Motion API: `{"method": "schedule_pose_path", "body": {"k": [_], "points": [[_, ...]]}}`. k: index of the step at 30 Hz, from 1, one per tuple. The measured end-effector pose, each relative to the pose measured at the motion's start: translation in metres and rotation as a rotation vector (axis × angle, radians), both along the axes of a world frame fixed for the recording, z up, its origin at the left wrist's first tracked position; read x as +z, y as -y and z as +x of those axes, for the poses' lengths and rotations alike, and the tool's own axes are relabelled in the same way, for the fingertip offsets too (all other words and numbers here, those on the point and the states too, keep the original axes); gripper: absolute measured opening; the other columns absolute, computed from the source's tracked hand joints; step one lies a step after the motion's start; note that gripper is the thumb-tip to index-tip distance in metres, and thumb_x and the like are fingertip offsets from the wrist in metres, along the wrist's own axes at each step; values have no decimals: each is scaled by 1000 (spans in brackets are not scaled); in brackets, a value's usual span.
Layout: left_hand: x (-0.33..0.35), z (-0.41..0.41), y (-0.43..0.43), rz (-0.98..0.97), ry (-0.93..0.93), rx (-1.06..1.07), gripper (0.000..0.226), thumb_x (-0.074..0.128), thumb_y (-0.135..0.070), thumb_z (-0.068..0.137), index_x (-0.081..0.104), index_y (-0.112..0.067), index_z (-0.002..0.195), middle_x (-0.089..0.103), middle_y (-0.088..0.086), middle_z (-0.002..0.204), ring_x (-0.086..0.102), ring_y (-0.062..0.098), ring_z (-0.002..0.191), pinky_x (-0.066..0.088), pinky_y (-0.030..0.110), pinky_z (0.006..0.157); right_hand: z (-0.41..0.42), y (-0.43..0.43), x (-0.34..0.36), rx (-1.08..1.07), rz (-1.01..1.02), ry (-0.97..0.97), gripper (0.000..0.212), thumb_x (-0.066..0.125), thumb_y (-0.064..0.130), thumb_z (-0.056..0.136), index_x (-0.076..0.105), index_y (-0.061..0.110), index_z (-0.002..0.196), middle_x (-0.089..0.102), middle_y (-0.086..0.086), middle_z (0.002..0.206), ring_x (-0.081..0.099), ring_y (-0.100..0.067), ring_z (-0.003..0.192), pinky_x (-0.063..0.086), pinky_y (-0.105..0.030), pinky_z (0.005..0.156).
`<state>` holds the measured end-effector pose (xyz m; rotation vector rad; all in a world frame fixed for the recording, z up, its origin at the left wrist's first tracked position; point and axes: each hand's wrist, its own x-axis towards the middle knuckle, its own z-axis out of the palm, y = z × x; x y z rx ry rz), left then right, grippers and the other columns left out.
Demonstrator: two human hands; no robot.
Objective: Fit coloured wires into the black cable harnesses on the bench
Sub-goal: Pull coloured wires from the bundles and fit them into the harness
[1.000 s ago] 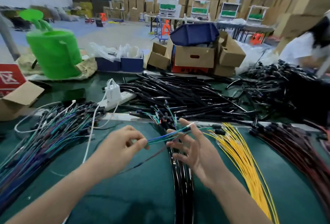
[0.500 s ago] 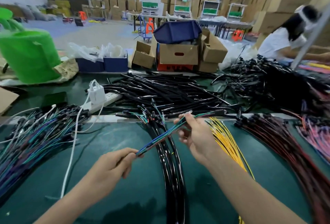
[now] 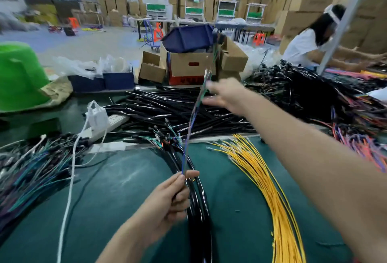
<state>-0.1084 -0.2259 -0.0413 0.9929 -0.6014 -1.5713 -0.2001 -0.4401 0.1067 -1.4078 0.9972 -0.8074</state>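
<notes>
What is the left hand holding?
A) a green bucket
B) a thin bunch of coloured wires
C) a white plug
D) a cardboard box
B: the left hand pinches the lower end of the thin coloured wires, which stretch up off the bench to the right hand.

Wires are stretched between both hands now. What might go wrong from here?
1. The left hand only pinches the tips of the coloured wires; a harder pull by the right hand may slip them free.
2. Their loose top end is by the cardboard box and might snag.
3. They hang over the black harnesses, so lowering could tangle them.
</notes>
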Motion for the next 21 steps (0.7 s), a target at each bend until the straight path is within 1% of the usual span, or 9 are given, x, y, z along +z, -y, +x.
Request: {"method": "schedule_pose_path", "body": {"k": [2, 3, 6, 9, 12, 15, 18, 19, 21], "points": [[-13, -11, 16, 33, -158, 47, 38, 49, -22, 85, 61, -8, 118, 28, -5, 53, 20, 2, 39, 13, 11, 34, -23, -9, -39, -39, -262, -584, 27, 60, 9, 89, 60, -6, 111, 66, -21, 105, 67, -34, 95, 56, -23, 68], [-19, -12, 20, 43, -240, 66, 40, 49, -20, 85, 58, -5, 121, 28, -4, 53, 20, 2, 37, 14, 11, 32, -36, -14, -57, -37, -323, -778, 20, 60, 11, 88, 65, -4, 100, 69, -21, 94, 68, -32, 87, 57, -28, 70], [-30, -9, 25, 55, -362, 37, 39, 48, -16, 86, 56, 1, 120, 30, -4, 54, 24, 3, 36, 20, 13, 28, -73, -33, -95, -15, -261, -1014, 23, 64, 18, 86, 67, -4, 85, 70, -22, 80, 67, -25, 65, 55, -32, 68], [-34, -7, 26, 51, -382, -6, 39, 49, -13, 86, 54, 2, 121, 34, -3, 56, 26, 4, 38, 26, 15, 29, -93, -49, -120, 21, -252, -1219, 16, 67, 12, 80, 65, -2, 88, 65, -17, 86, 68, -28, 79, 55, -33, 69], [-36, -7, 26, 46, -406, -3, 39, 48, -12, 86, 54, 3, 122, 38, -1, 59, 29, 6, 41, 29, 16, 32, -99, -54, -135, 15, -298, -1311, 12, 64, 7, 83, 61, 2, 94, 61, -15, 96, 64, -30, 87, 56, -36, 74], [-40, -8, 26, 25, -410, -3, 32, 49, -9, 85, 57, 5, 112, 43, 1, 62, 32, 7, 44, 33, 17, 36, -101, -50, -143, 34, -309, -1331, 5, 55, 2, 87, 59, 3, 90, 61, -15, 92, 64, -30, 84, 56, -37, 74], [-42, -10, 25, -21, -377, -34, 15, 49, -15, 85, 58, -6, 95, 48, 2, 65, 39, 8, 47, 38, 18, 41, -98, -47, -141, 133, -326, -1408, 24, 45, -1, 87, 45, 11, 65, 47, -6, 69, 49, -24, 66, 40, -30, 53], [-40, -10, 25, -29, -360, -47, 14, 49, -18, 86, 58, -11, 92, 51, 3, 67, 42, 9, 48, 40, 19, 43, -96, -48, -136, 185, -342, -1410, 26, 43, 1, 88, 41, 11, 64, 44, -6, 67, 46, -25, 67, 36, -31, 52], [-38, -10, 26, -34, -335, -50, 14, 50, -23, 84, 60, -16, 92, 59, 5, 74, 44, 10, 47, 40, 20, 41, -88, -49, -119, 269, -372, -1246, 19, 40, 8, 95, 48, 7, 77, 57, -10, 81, 53, -26, 75, 41, -33, 58]]}}
